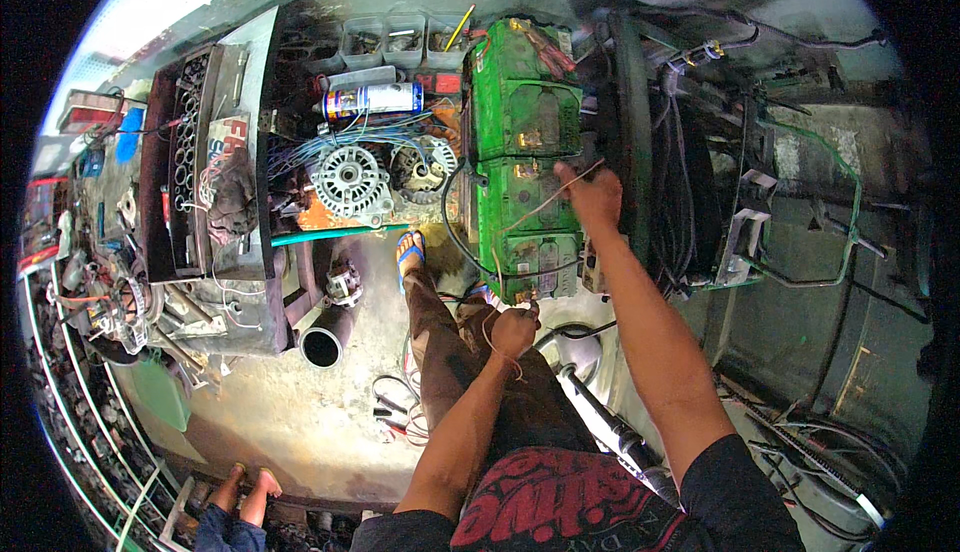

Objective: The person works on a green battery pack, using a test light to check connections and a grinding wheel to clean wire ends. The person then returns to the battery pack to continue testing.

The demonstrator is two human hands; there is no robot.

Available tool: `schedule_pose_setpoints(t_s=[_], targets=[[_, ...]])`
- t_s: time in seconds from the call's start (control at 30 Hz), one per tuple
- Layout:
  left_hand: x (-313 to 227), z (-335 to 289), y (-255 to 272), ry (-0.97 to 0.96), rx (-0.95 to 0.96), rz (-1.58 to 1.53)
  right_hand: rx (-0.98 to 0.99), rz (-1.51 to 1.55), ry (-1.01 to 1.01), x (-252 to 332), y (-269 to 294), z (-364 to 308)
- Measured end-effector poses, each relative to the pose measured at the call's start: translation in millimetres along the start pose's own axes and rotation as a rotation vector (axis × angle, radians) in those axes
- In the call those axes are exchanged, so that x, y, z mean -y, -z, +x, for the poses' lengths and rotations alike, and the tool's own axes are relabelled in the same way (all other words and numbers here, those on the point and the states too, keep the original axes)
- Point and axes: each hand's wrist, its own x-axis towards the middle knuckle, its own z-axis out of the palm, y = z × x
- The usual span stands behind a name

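Note:
In front of me stands a row of green car batteries (497,112) with dark tops. My right hand (593,197) reaches over the batteries' right side, its fingers closed around a thin tan wire (545,202) that slants across the tops. My left hand (515,332) is closed in front of the nearest battery, below its near edge. A thin pale wire loops by the left fingers and wrist, so that hand seems to pinch it, though the grip itself is partly hidden. A black cable (450,220) curves from the batteries' left side around to the nearest one.
Left of the batteries, a bench holds two alternators (350,182), blue wires and a blue-white can (375,100). A socket tray (185,142) lies farther left. Metal frames with a green hose (858,187) stand right. Cables (395,407) and a pipe (323,344) lie on the floor; another person's feet (262,482) show lower left.

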Motion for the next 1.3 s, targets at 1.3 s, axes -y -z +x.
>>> schedule_pose_setpoints(t_s=[1.3], targets=[[-30, -8, 20, 0.126, -0.095, -0.199, -0.111, 0.154, 0.022, -15, -19, 20]])
